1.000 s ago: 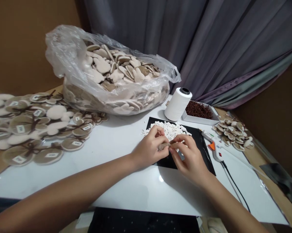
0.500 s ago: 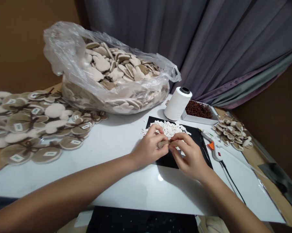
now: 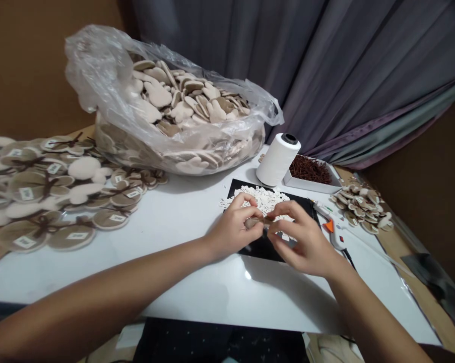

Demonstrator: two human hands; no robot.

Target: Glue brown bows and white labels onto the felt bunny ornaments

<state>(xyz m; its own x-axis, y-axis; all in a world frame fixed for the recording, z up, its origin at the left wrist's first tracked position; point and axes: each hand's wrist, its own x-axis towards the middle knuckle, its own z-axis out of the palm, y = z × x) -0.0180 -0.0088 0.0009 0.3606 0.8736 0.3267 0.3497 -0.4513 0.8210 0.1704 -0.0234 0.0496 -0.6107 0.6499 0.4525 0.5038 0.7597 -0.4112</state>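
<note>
My left grip (image 3: 233, 229), at the center of the frame, pinches a small brownish piece (image 3: 252, 223) between curled fingers and thumb. My right grip (image 3: 306, 244) lies just right of it, fingers bent and their tips close to the piece's right end; whether they press on it I cannot tell. The piece is partly hidden by my fingers, above a black mat (image 3: 263, 249). On the mat's far part, behind my grips, lies a heap of small white chips (image 3: 263, 196). Above center stands a white cone of thread (image 3: 275, 162), beside a white box (image 3: 312, 186) containing dark reddish-brown strands (image 3: 310, 170). Right of the mat lies a white glue gun (image 3: 337, 236) with an orange trigger (image 3: 328, 226); farther right is a pile of small beige and brown pieces (image 3: 363, 204). At upper left, an open clear plastic bag (image 3: 106, 136) holds many beige and brown padded shapes (image 3: 184, 103). At the left edge, labeled shapes with dark bows (image 3: 26, 186) overlap in a spread. The white surface (image 3: 200, 292) extends beneath my forearms.
</note>
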